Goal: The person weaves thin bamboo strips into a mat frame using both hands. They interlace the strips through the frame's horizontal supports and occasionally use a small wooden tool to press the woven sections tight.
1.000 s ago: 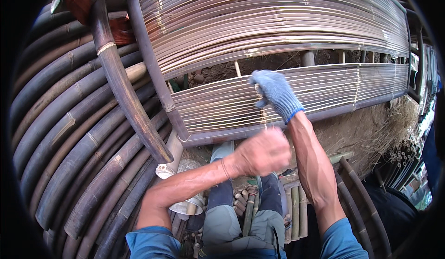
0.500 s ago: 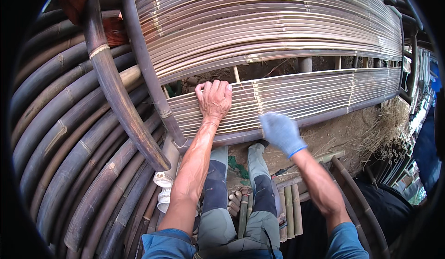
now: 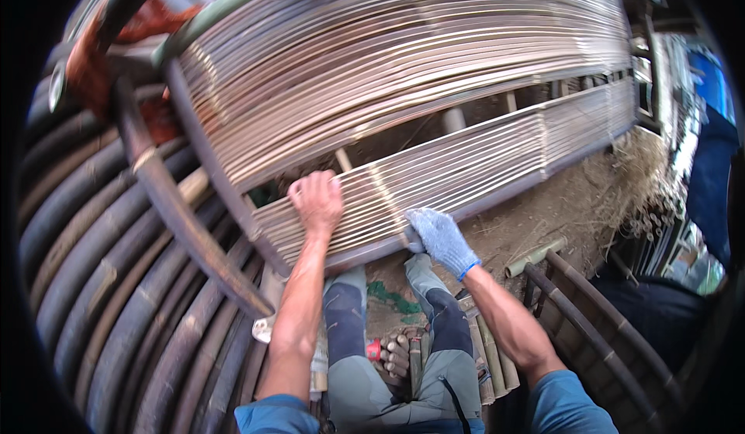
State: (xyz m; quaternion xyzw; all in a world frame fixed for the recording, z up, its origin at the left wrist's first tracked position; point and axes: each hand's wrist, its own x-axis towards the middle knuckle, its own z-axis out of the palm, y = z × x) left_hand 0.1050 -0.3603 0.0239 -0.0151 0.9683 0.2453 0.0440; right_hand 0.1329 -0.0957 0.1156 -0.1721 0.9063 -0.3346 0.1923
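A bench-like bamboo frame with thin split slats lies before me, its near band of slats [image 3: 458, 166] parted from the wider far slat panel [image 3: 372, 77] by a long gap. My bare left hand [image 3: 317, 201] rests at the left end of the near band, fingers curled over its far edge into the gap. My right hand [image 3: 441, 240], in a grey knitted glove with a blue cuff, is closed at the front bamboo rail [image 3: 497, 199]. Its fingertips are turned away, so what they hold is hidden.
Thick dark bent bamboo poles [image 3: 116, 310] are stacked at the left, beneath a curved bamboo armrest [image 3: 194, 224]. Another bamboo frame [image 3: 597, 333] stands at the right. Short bamboo pieces [image 3: 396, 356] lie between my legs, and dry straw [image 3: 628, 178] covers ground at the right.
The view has turned, so the bench sits lower on the left and more slanted. My right hand, blurred earlier, has come down to the front rail. My left hand stays at the slats' edge.
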